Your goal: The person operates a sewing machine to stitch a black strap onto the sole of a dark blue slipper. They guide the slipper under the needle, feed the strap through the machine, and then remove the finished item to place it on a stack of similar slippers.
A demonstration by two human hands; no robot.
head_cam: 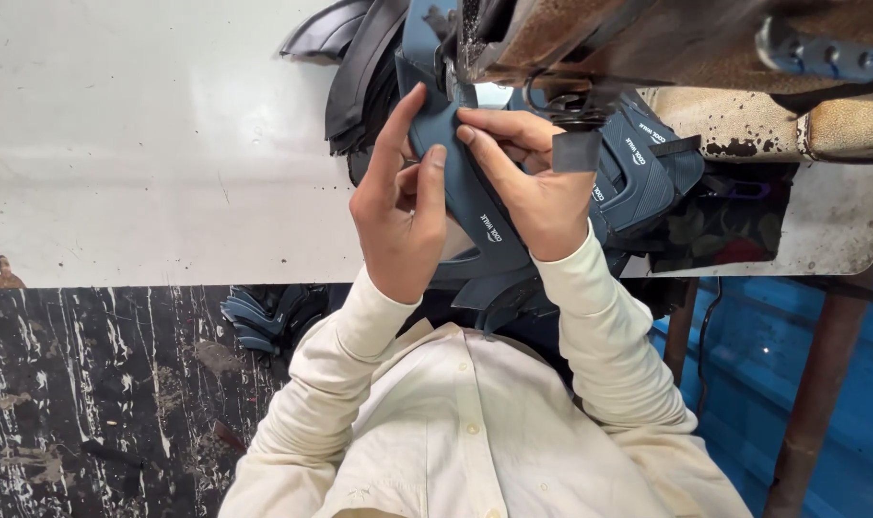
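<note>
The person sits at a sewing machine (647, 38) and both hands hold one blue shoe piece (475, 216) on the white table (149, 144), just in front of the needle part (561, 101). The piece lies between the two hands, its upper end close under the machine head and its lower end toward the person's chest.

The left hand (398, 206) grips the left edge of the piece: the thumb and one finger are closed on it, and the index finger is stretched along the edge toward the machine. The right hand (537, 197) is half closed, its fingers lying flat on top of the piece and pressing it down; the thumb is hidden, so I cannot tell if it goes under the material.

I judge that the step in hand is placing the piece for stitching, not the stitching itself, because the end seems not yet under the needle. The next move calls for a steady two-hand guide and fingertips kept clear of the needle.

More blue pieces (647, 168) are stacked to the right, touching each other, and dark pieces (360, 58) lie behind the left hand.
</note>
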